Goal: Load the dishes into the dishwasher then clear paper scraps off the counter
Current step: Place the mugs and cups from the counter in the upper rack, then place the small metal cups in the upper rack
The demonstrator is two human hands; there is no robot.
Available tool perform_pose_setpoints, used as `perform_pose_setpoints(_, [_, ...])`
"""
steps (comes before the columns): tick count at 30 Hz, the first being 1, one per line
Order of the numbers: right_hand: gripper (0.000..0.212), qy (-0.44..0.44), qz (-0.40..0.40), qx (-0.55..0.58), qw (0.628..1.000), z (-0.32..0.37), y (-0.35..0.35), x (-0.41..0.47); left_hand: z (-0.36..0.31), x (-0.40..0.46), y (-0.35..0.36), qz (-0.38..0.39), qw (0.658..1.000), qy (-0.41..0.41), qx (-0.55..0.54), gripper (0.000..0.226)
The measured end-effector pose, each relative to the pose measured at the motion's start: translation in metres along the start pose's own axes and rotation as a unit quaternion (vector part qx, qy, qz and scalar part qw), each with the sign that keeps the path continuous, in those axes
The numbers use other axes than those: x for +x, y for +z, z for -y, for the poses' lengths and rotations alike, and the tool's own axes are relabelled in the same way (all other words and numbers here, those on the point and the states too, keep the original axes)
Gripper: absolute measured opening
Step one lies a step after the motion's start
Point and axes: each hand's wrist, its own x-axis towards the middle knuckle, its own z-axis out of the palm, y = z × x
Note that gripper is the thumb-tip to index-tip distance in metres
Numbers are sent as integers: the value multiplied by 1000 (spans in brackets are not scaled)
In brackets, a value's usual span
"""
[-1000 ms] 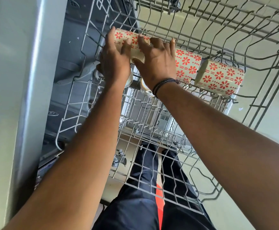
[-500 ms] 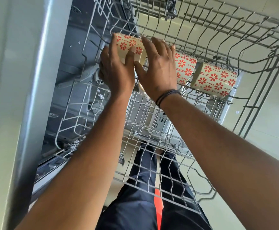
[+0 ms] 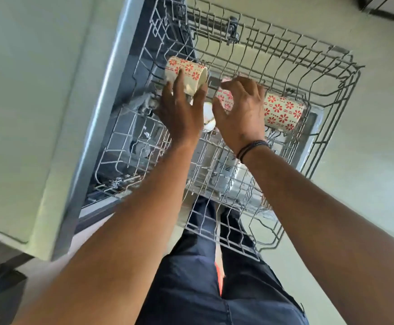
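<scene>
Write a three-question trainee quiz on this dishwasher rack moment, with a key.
1. True or false: the left hand grips a patterned mug.
2. How many patterned mugs sit in the rack? A) one B) three C) five
3. Fill in: the right hand wears a dark ____ at the wrist.

Key: 1 true; 2 B; 3 bracelet.
</scene>
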Motion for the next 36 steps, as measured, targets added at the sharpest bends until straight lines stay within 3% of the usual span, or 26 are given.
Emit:
perform_pose_setpoints(4, [33, 5, 12, 4, 1000, 17, -29, -13, -20, -33, -33, 29, 999, 5, 30, 72])
perform_pose_setpoints(9, [41, 41, 52, 29, 997, 48, -68, -31, -43, -80, -81, 59, 998, 30, -22, 74])
perform_pose_setpoints(16, [51, -15, 68, 88, 994, 114, -111, -44, -76, -125, -157, 19, 993, 75, -91, 43])
perform_pose_setpoints(18, [39, -32, 82, 89, 992, 126, -115, -44, -75, -124, -175, 0, 990, 82, -111, 37])
perform_pose_setpoints(20, [30, -56, 89, 89, 990, 140, -116, -47, -66, -123, -197, -35, 986, 83, -137, 30])
perform_pose_setpoints(24, [24, -93, 99, 93, 986, 172, -104, -60, -37, -120, -240, -101, 986, 40, -130, 45])
perform_pose_setpoints(30, [36, -138, 150, 75, 976, 237, -72, -96, 13, -120, -294, -135, 977, -3, -164, 47])
perform_pose_setpoints(36, [33, -222, 200, 67, 952, 327, -21, -147, 93, -136, -364, -200, 955, -90, -200, 49])
